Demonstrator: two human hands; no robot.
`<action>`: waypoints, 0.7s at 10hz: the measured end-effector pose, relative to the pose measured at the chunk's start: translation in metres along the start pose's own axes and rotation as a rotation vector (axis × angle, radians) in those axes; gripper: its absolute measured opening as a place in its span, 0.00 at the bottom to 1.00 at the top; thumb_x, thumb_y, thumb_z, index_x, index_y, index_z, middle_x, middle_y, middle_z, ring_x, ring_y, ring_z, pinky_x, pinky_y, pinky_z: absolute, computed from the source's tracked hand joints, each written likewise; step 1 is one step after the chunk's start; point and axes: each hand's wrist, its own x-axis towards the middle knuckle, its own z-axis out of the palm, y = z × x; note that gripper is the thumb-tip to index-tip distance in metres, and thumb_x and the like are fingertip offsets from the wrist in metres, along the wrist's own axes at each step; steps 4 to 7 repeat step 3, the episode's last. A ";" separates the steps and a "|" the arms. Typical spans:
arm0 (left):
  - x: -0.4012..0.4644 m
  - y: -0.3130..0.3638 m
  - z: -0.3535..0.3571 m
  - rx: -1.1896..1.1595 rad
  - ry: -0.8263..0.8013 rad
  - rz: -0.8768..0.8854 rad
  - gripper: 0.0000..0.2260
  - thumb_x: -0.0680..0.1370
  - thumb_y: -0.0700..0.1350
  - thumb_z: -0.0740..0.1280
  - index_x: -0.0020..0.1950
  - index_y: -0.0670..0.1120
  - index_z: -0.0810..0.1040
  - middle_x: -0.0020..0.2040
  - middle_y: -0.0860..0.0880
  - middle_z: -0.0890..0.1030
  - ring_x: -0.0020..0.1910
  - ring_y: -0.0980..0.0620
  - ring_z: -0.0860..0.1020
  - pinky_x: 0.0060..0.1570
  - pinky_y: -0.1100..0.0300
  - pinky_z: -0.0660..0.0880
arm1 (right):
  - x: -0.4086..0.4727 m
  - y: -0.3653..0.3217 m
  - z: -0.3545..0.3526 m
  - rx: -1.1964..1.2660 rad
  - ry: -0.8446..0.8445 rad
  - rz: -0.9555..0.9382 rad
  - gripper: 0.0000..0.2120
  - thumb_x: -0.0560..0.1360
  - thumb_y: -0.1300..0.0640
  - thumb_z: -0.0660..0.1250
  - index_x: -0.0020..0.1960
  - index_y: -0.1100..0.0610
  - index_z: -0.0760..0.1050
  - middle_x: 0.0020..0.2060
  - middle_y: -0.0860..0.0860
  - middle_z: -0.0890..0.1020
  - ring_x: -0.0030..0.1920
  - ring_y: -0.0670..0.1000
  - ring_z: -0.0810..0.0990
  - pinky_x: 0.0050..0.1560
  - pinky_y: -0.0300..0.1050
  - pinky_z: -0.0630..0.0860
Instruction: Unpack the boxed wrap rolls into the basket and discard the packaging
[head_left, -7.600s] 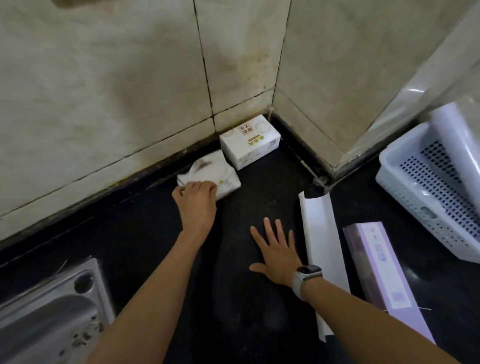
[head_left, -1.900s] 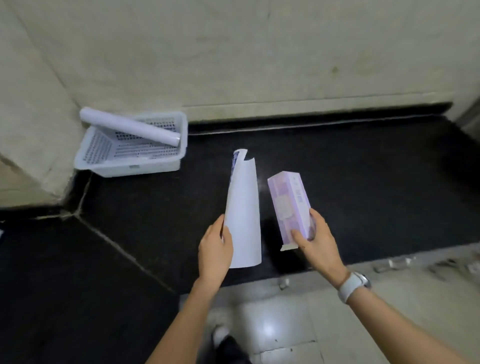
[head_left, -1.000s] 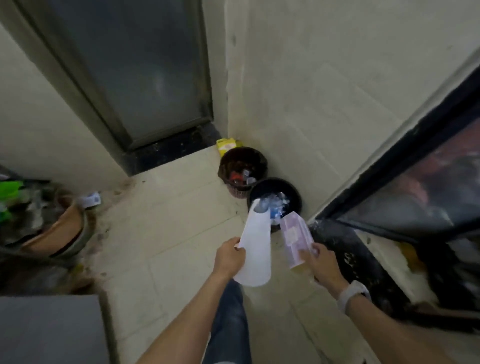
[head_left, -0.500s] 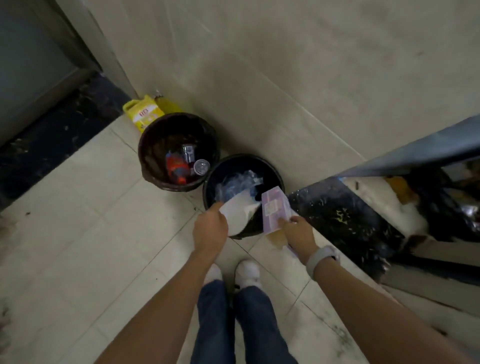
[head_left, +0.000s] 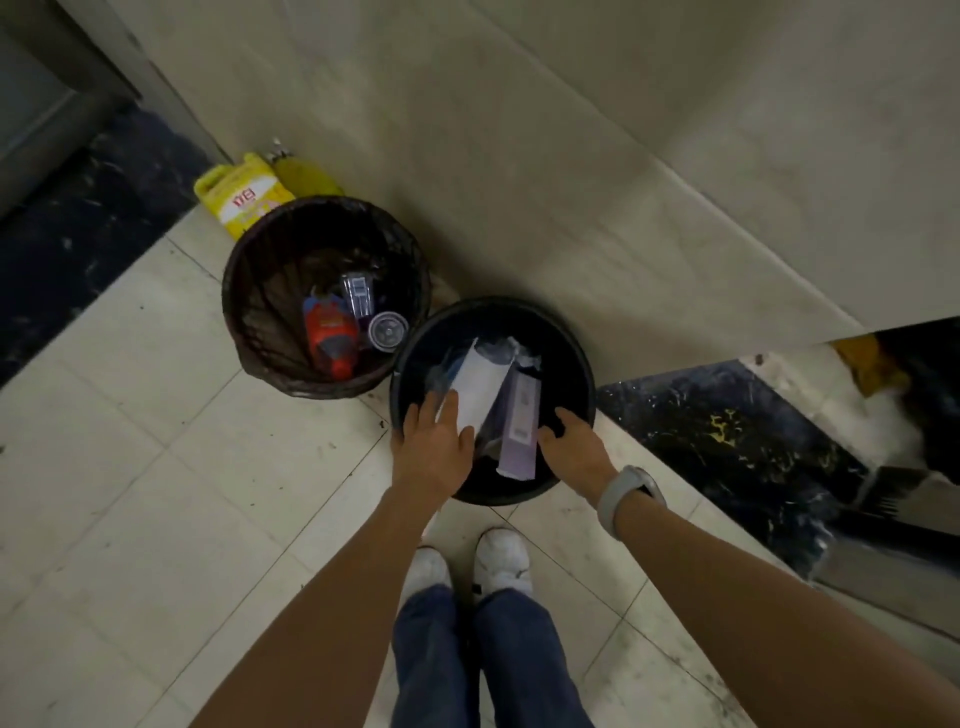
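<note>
Two round bins stand side by side on the pale tiled floor (head_left: 156, 467) against the wall, and we are looking straight down into them. Our left hand (head_left: 434, 452) hovers over the near-left rim of the black bin (head_left: 576, 364), fingers spread and loosely extended, with its fingertips at the lower edge of the white card sleeve (head_left: 478, 387); we cannot tell whether they touch it, and nothing is gripped. Our right hand (head_left: 574, 447) hangs over the near-right rim, fingers slack and parted, holding nothing, just beside the purple box (head_left: 519, 426). Both pieces of packaging lie inside the black bin, leaning lengthwise next to each other, the white sleeve on the left and the purple box on the right, on top of some crumpled clear plastic (head_left: 506, 351). A pale watch (head_left: 628, 493) sits on our right wrist. The brown mesh-lined bin (head_left: 260, 291) to the left touches the black one and holds a red bottle (head_left: 330, 332), a small clear container and a round lid. Behind it a yellow bag (head_left: 241, 195) leans at the foot of the wall. Below our arms we see blue jeans (head_left: 467, 654) and the toes of white shoes (head_left: 501, 556) set close to the black bin. To the right a dark speckled stone edge (head_left: 727, 441) runs beside the tiles.
</note>
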 end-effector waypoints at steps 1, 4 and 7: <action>-0.014 0.018 -0.034 0.001 0.019 0.040 0.23 0.81 0.48 0.56 0.75 0.46 0.56 0.76 0.41 0.57 0.74 0.41 0.58 0.69 0.41 0.61 | -0.028 -0.025 -0.026 -0.038 -0.012 -0.079 0.19 0.80 0.59 0.55 0.69 0.64 0.63 0.66 0.62 0.72 0.65 0.61 0.71 0.62 0.46 0.69; -0.060 0.076 -0.145 -0.041 0.194 0.257 0.18 0.80 0.44 0.58 0.69 0.42 0.68 0.68 0.41 0.71 0.66 0.40 0.69 0.63 0.47 0.70 | -0.106 -0.100 -0.105 -0.062 0.069 -0.284 0.13 0.79 0.62 0.56 0.46 0.65 0.78 0.41 0.63 0.81 0.47 0.61 0.78 0.51 0.50 0.73; -0.060 0.076 -0.145 -0.041 0.194 0.257 0.18 0.80 0.44 0.58 0.69 0.42 0.68 0.68 0.41 0.71 0.66 0.40 0.69 0.63 0.47 0.70 | -0.106 -0.100 -0.105 -0.062 0.069 -0.284 0.13 0.79 0.62 0.56 0.46 0.65 0.78 0.41 0.63 0.81 0.47 0.61 0.78 0.51 0.50 0.73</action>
